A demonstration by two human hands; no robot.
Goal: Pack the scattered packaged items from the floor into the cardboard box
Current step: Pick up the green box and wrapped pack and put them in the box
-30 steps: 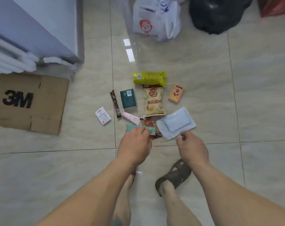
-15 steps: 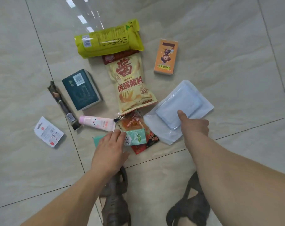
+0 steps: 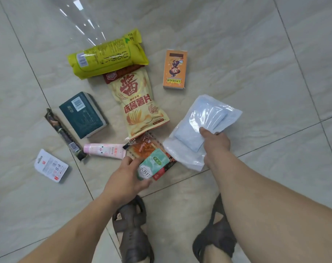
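Observation:
Packaged items lie scattered on the tiled floor. My left hand grips a small teal packet, raised over a red snack bag. My right hand pinches a clear bag holding a blue cloth, its near part lifted. Around them lie a yellow chip bag, a green-yellow pack, an orange box, a dark teal box, a pink tube, a thin dark stick pack and a white card pack. The cardboard box is out of view.
My two sandalled feet stand on the tiles just below the items. A sheet of clear plastic lies on the floor at the top left. Bare tile stretches to the right.
The camera came closer to the floor. My left hand has closed on the teal packet and lifted it. My right hand has gripped the blue cloth bag, which now crumples upward.

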